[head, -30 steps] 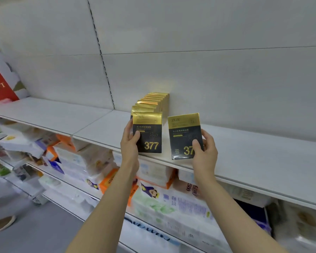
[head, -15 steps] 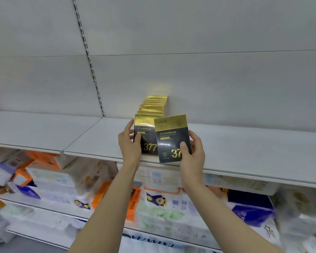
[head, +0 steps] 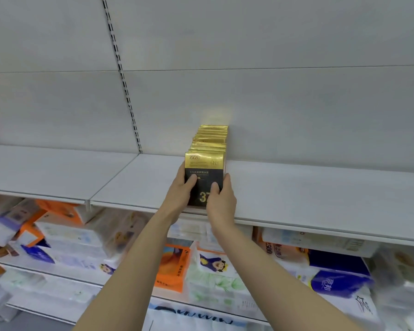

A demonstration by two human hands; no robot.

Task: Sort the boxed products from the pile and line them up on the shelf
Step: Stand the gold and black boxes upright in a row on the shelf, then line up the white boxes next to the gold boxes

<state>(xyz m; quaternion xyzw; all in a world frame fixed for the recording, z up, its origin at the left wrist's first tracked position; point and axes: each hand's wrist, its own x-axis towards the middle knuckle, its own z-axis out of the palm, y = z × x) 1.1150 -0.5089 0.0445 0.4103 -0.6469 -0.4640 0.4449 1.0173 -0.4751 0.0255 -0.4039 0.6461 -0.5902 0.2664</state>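
Now I'm bringing the two boxes together: a second ago I was holding one in each hand, side by side, and here they're overlapping into a single front box [head: 204, 177] at the head of the row [head: 212, 137] on the shelf [head: 320, 187]. That means the line is growing by two, I'd say, and this pair is nearly placed. My left hand [head: 181, 189] is gripping the left edge, fingers [head: 192, 179] curling onto the face; my right hand [head: 221, 199] is clamping the right edge, thumb lying across the printed number. The box is flat and thin, glossy, with a shiny gold band on top and a black panel below. It's standing upright at the shelf's front edge, touching the row behind. The shelf is a smooth, pale, matte board. Below, soft plastic-wrapped tissue packs [head: 208, 271] are crowding the lower shelves.
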